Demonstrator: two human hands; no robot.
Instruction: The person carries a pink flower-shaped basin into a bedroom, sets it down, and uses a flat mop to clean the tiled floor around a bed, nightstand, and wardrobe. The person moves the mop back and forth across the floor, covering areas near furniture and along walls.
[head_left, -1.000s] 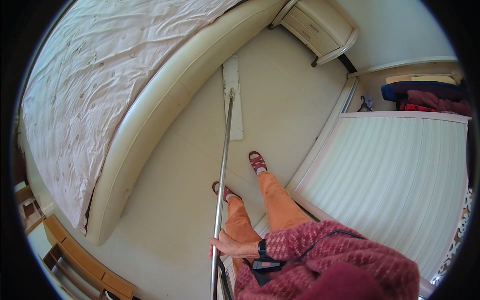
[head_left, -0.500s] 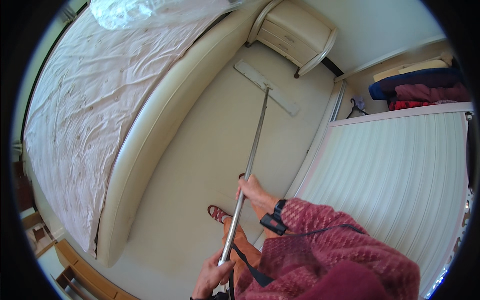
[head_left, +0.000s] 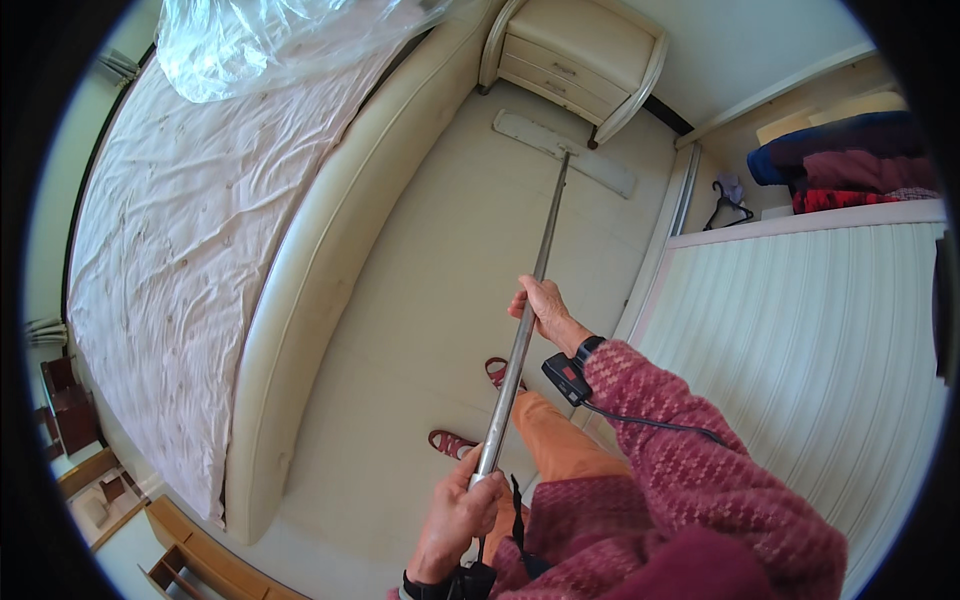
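Note:
Both my hands are wrapped round the metal pole of a flat mop (head_left: 524, 330). My left hand (head_left: 457, 518) grips it low, near its upper end close to my body. Further along the pole, my right hand (head_left: 546, 306) is closed on it, with a black device strapped at that wrist. The wide, pale mop head (head_left: 610, 174) lies flat on the light floor (head_left: 420, 300), just in front of the cream nightstand (head_left: 575, 62). My feet in dark red sandals (head_left: 452, 443) stand on the floor beneath the pole.
Along the left runs a bed with a padded cream side (head_left: 310, 290), a pale wrinkled sheet (head_left: 190, 240) and clear plastic (head_left: 250, 50). On the right is a ribbed white sliding door (head_left: 810, 320); beyond it, an open closet holds folded clothes (head_left: 850, 165) and a black hanger (head_left: 728, 208).
The mop head has moved forward and to the right, closer to the nightstand and closet. Both hands have moved forward and right with the pole, still gripping it.

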